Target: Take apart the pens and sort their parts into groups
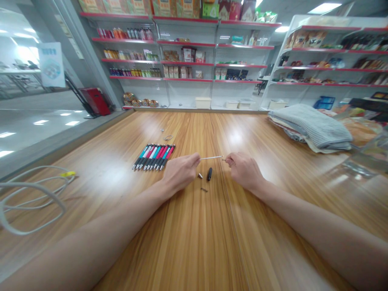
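Observation:
Between the thumb and fingers of my left hand (183, 169) is a thin white pen refill (211, 157), pointing right. My right hand (246, 171) is closed in a pinch close to the refill's far end. A tiny dark bit pokes out of those fingers, too small to name. Below the refill, a black pen grip (209, 174), a silver cone tip (200, 176) and a small spring (204, 189) lie on the wooden table (188, 242). A row of click pens (154, 157) in red, teal and white lies left of my left hand.
A white cable (36, 198) coils at the left edge of the table. Folded grey cloth (312, 125) and a clear container (363, 157) are on the right. A small ring (167, 138) sits beyond the pens. Stocked shelves (188, 62) stand behind the table.

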{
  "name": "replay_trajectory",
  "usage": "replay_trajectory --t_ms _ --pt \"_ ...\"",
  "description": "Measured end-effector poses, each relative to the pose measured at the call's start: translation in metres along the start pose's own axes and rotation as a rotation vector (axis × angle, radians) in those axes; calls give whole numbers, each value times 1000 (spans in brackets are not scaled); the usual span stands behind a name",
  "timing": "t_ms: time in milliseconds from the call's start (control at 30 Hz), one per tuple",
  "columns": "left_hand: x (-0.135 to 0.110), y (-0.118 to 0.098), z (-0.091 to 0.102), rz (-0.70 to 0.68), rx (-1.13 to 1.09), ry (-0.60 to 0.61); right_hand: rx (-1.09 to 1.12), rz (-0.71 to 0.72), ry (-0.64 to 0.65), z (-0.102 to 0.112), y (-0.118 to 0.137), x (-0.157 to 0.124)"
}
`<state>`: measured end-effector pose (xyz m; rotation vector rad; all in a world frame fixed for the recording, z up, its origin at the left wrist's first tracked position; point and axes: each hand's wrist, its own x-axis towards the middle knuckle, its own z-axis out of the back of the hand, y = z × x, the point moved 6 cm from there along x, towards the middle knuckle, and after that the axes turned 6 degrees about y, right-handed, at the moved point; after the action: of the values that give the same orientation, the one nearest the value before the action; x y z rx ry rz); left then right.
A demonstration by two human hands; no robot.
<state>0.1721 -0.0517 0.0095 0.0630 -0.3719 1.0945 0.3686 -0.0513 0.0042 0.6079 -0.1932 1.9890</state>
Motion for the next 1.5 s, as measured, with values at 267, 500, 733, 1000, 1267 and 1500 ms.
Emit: replay_trajectory --t_ms 267,500,733,1000,1267,1500 --pt "1 1 -3 11 28 19 -23 -22 -53 5 -2 1" --pt "0 0 -4 -5 37 42 -9 10 -68 6 1 0" --pt "1 1 -2 -2 35 27 -36 11 -68 7 1 1" --pt "0 -1 -1 -7 30 41 -29 34 -54 7 5 0" --pt "0 -9 -6 -51 29 75 31 157 -62 15 25 -1" --pt "-2 -20 -8 -157 -6 108 76 246 -91 19 47 -2"
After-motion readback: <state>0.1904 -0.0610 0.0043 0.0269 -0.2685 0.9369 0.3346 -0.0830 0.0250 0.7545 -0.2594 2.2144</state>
